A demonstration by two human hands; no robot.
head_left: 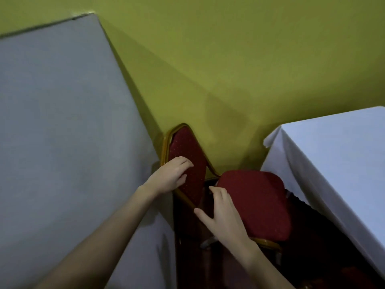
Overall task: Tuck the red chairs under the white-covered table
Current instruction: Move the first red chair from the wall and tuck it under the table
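A red chair (256,203) with a gold frame stands in the gap between two white-covered tables, close to the green wall. Its padded backrest (188,155) rises beside the left table (58,126); its seat points toward the right table (337,159). My left hand (173,176) curls around the backrest's near edge, fingers on the red padding. My right hand (223,213) rests spread on the seat's left rear edge, thumb toward the backrest's base. The chair legs are hidden in shadow.
The green wall (229,59) closes off the far side right behind the chair. The right table's cloth hangs down to the dark floor (312,257). The passage between the tables is narrow.
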